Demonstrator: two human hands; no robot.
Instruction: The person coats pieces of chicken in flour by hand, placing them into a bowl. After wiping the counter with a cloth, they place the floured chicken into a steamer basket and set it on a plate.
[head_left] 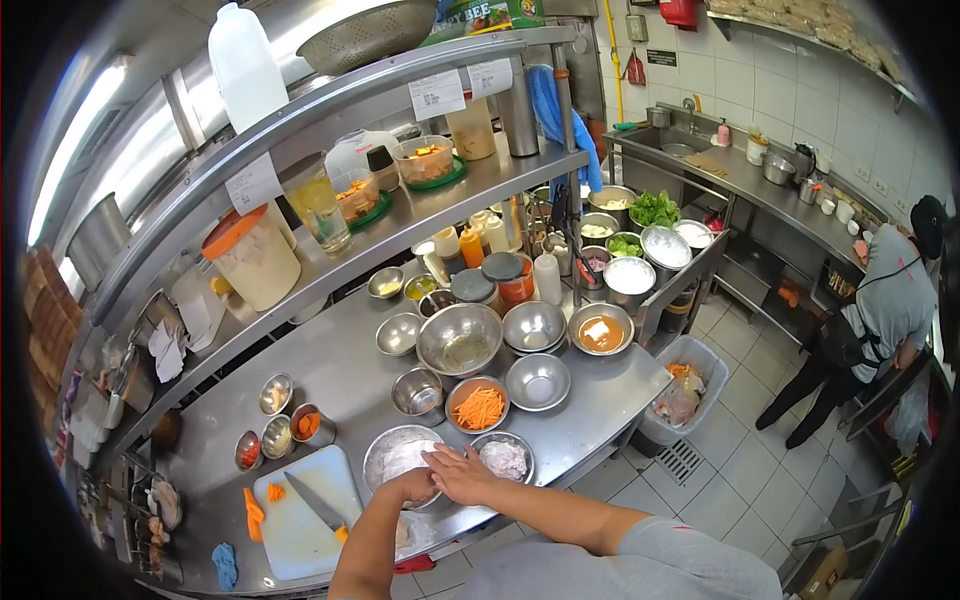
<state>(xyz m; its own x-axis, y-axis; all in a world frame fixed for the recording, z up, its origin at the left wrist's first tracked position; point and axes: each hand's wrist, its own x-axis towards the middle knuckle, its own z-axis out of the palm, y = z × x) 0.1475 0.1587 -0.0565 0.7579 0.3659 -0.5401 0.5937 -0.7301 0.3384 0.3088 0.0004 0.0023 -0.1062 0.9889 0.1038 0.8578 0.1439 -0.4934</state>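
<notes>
A metal bowl (372,462) of white flour-like powder (405,455) stands at the counter's front edge. My left hand (408,487) is bent over its near rim, with the fingers mostly hidden. My right hand (460,474) reaches over the right side of the bowl, its fingers stretched out and holding nothing I can see. Just right of it is a smaller bowl (532,478) with pale, powder-coated pieces (503,459). Behind stands a bowl of shredded carrot (478,407). To the left, a knife (312,500) and carrot pieces (254,515) lie on a white cutting board (300,550).
Empty metal bowls (538,382) and a large bowl (460,340) stand farther back. Small cups (276,437) of cut food are at left. A shelf (400,215) crosses above the counter. A plastic bin (715,385) is at right; another person (885,310) stands beyond.
</notes>
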